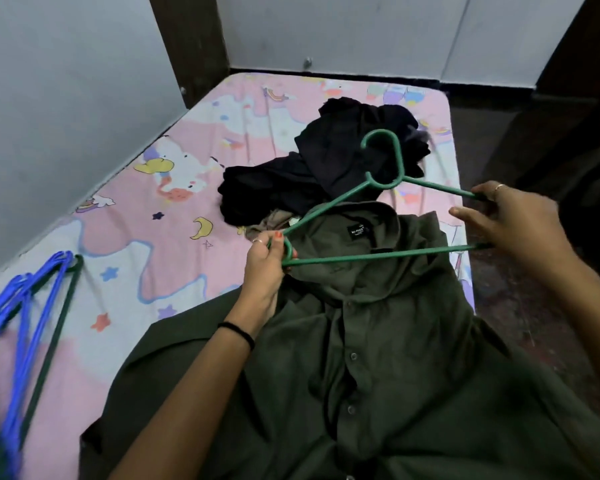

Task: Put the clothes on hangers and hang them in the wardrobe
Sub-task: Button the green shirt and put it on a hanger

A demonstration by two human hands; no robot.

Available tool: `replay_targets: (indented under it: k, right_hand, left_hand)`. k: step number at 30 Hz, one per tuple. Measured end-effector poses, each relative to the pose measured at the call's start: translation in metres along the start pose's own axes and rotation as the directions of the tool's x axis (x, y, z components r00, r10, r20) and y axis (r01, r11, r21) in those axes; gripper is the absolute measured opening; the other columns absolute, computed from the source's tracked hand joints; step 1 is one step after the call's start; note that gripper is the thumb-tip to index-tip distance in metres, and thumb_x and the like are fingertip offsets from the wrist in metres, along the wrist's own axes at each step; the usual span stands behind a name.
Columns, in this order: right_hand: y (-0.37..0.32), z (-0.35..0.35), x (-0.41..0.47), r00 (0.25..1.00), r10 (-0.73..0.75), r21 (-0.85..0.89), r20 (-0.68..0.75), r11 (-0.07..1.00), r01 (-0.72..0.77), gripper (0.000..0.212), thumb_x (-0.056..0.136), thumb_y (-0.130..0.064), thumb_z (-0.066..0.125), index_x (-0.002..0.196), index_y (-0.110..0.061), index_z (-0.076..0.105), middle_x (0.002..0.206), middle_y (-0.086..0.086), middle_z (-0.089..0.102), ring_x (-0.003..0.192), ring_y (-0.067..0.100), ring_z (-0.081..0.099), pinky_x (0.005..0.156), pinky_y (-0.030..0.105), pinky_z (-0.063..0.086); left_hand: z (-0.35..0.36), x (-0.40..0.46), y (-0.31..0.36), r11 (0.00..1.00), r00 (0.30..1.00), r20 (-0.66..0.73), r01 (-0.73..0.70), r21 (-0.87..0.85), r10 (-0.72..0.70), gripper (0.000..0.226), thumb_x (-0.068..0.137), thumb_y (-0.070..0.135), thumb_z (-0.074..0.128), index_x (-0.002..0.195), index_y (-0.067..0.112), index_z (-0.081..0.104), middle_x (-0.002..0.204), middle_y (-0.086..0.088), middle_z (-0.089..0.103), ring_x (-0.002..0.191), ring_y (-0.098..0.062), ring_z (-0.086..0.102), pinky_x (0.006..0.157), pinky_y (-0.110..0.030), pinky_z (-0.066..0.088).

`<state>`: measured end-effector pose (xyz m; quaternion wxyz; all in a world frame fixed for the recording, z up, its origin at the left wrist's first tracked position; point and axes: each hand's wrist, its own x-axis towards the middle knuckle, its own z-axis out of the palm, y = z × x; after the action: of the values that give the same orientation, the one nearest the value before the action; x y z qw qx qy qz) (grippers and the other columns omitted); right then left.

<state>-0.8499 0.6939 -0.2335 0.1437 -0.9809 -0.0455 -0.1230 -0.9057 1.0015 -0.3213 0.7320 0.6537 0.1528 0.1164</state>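
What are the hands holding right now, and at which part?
Both grip the green hanger: the left hand at its left shoulder corner, the right hand at its right end, above the olive shirt.

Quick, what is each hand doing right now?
Left hand: closed, gripping the left corner of the green hanger.
Right hand: closed, holding the hanger's right end, above the olive shirt.

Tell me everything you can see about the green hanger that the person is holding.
The green hanger looks like thin plastic, a triangle with a curled hook pointing away toward the black clothes. It is held above the collar of the olive shirt, not yet inside it. The left hand grips its left corner; the right hand holds its right end.
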Motion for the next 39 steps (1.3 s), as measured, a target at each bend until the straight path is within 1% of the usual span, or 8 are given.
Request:
replay_targets:
  k: [4,7,12,15,23,31,35,39]
  right_hand:
    - [0.011,0.007,0.01,0.99,-0.139,0.131,0.035,0.982,0.134,0.062,0.077,-0.068,0.04,0.098,-0.017,0.068,0.075,0.014,0.068,0.076,0.036,0.064,0.069,0.045,0.052]
    - [0.021,0.016,0.017,0.994,-0.095,0.08,-0.052,0.992,0.099,0.044,0.089,-0.055,0.05,0.108,-0.018,0.067,0.088,0.019,0.07,0.085,0.042,0.064,0.071,0.047,0.052]
    - [0.031,0.021,0.029,0.962,-0.206,-0.123,-0.181,0.975,0.185,0.044,0.093,-0.049,0.05,0.115,-0.014,0.066,0.081,0.032,0.064,0.071,0.052,0.061,0.062,0.046,0.047]
    - [0.026,0.025,0.039,0.952,-0.258,-0.175,-0.166,0.957,0.229,0.04,0.093,-0.041,0.053,0.116,-0.012,0.066,0.078,0.034,0.063,0.068,0.053,0.06,0.058,0.041,0.041]
    - [0.001,0.036,0.063,0.923,-0.353,-0.187,-0.151,0.927,0.324,0.038,0.094,-0.043,0.053,0.115,-0.014,0.066,0.083,0.031,0.065,0.072,0.052,0.061,0.059,0.038,0.035]
    - [-0.039,0.07,0.084,0.877,-0.472,0.035,-0.09,0.879,0.476,0.05,0.092,-0.06,0.039,0.109,-0.02,0.064,0.087,0.018,0.07,0.083,0.041,0.066,0.063,0.042,0.047]
    - [-0.062,0.086,0.09,0.803,-0.595,0.012,-0.042,0.803,0.596,0.051,0.092,-0.057,0.032,0.102,-0.018,0.063,0.073,0.017,0.067,0.071,0.04,0.065,0.055,0.039,0.044]
    - [-0.075,0.099,0.098,0.783,-0.621,-0.024,-0.03,0.783,0.621,0.036,0.097,-0.049,0.044,0.099,-0.016,0.06,0.082,0.011,0.069,0.075,0.037,0.065,0.053,0.032,0.033]
  left_hand:
    - [0.017,0.022,-0.008,0.998,0.994,0.11,0.005,0.056,-0.012,0.031,0.103,0.03,0.042,0.077,0.014,0.052,0.065,0.005,0.056,0.066,-0.012,0.053,0.074,-0.032,0.046]
    - [0.017,0.046,-0.017,0.952,0.998,-0.062,0.01,0.307,0.009,0.023,0.098,0.039,0.048,0.091,0.019,0.058,0.09,0.001,0.064,0.089,-0.02,0.061,0.085,-0.031,0.047]
    - [-0.001,0.077,-0.046,0.456,0.985,-0.102,0.155,0.876,-0.139,0.062,0.083,0.051,0.065,0.123,0.008,0.047,0.131,-0.011,0.048,0.119,-0.037,0.048,0.097,-0.047,0.042]
    - [-0.004,0.085,-0.049,0.342,0.989,-0.047,0.094,0.935,-0.143,0.04,0.088,0.044,0.061,0.108,0.009,0.055,0.116,-0.013,0.058,0.108,-0.036,0.056,0.082,-0.038,0.045]
    - [-0.001,0.088,0.024,0.241,0.949,0.094,-0.171,0.955,0.3,0.023,0.095,0.027,0.05,0.095,0.008,0.064,0.089,-0.018,0.065,0.086,-0.041,0.059,0.065,-0.037,0.045]
    - [0.028,0.06,0.064,0.328,0.888,0.277,-0.402,0.855,0.368,0.036,0.092,0.051,0.05,0.083,0.019,0.065,0.069,0.002,0.059,0.078,-0.027,0.06,0.062,-0.035,0.046]
    - [0.014,0.084,0.053,0.499,0.941,0.201,-0.318,0.807,0.274,0.069,0.085,0.062,0.054,0.134,0.014,0.047,0.118,-0.005,0.058,0.111,-0.021,0.053,0.09,-0.037,0.046]
    - [0.004,0.096,0.032,0.588,0.934,0.351,-0.322,0.742,0.069,0.031,0.099,0.034,0.047,0.104,0.012,0.068,0.104,-0.003,0.069,0.091,-0.01,0.06,0.072,-0.016,0.039]
